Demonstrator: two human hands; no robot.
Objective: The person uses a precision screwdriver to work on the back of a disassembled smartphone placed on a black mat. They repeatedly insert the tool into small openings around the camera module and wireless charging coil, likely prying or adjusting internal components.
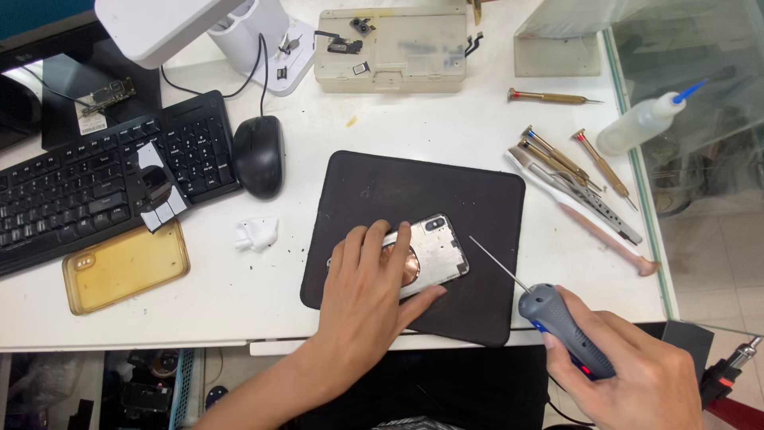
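Note:
My left hand (368, 287) presses flat on an opened silver phone housing (434, 251) that lies on a black work mat (446, 191). A copper-coloured round part shows between my fingers. My right hand (637, 374) grips a grey and blue soldering iron (557, 318) at the table's front right. Its thin metal tip points up-left, ending just right of the phone and apart from it.
Several screwdrivers and a tweezers (573, 171) lie right of the mat, with a squeeze bottle (641, 123) beyond. A black mouse (258, 155), keyboard (95, 179), yellowed phone case (126, 267) and crumpled white wipe (256, 233) lie left. A beige parts box (391, 49) stands at the back.

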